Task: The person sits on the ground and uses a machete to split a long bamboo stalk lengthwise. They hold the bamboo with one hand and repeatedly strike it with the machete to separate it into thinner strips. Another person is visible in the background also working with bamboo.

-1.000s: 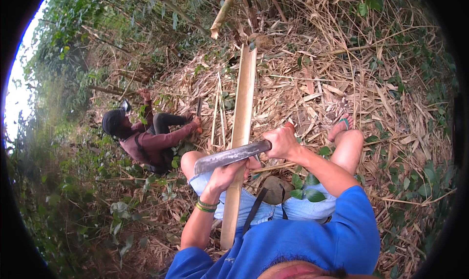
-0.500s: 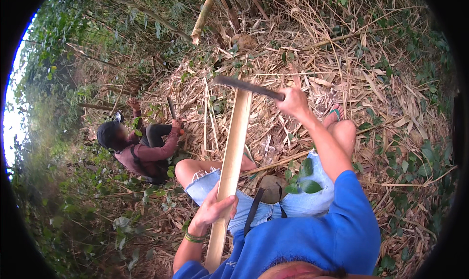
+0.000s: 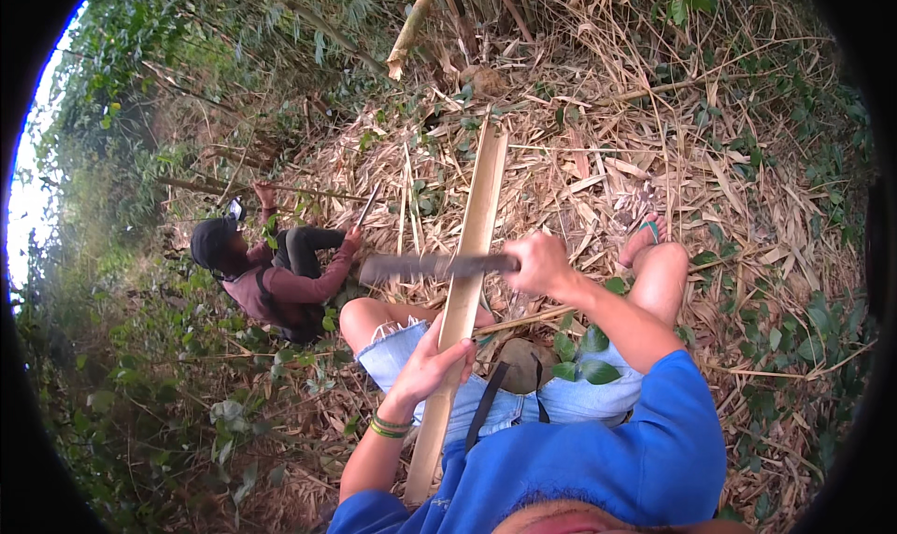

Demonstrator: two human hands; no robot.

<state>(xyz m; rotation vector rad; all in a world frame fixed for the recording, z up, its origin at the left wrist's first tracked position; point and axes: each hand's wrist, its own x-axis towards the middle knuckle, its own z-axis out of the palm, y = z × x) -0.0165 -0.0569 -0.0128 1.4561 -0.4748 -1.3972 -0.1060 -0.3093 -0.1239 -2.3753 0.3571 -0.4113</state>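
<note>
A long split bamboo piece (image 3: 478,207), hollow side up, slants from beside my lap away to the far side. My left hand (image 3: 435,359) is closed around its near part, thumb on the inner side. In my right hand (image 3: 540,268) is the handle of a machete (image 3: 411,268), its dark broad blade pointing left. The blade lies across the middle of the bamboo in this view; whether it touches the bamboo I cannot tell. Motion smears the blade a little.
To the left a co-worker (image 3: 280,277) in a dark cap crouches, holding a blade (image 3: 369,205). A cut bamboo stem (image 3: 414,25) leans in at the top. A rounded stone (image 3: 523,364) sits between my legs, beside a leafy sprig (image 3: 589,356). Dry bamboo leaves (image 3: 579,193) cover the ground.
My right hand has brought the machete nearer to me along the bamboo. My left hand, still gripping, has moved slightly away from me and right. The co-worker's blade has tilted.
</note>
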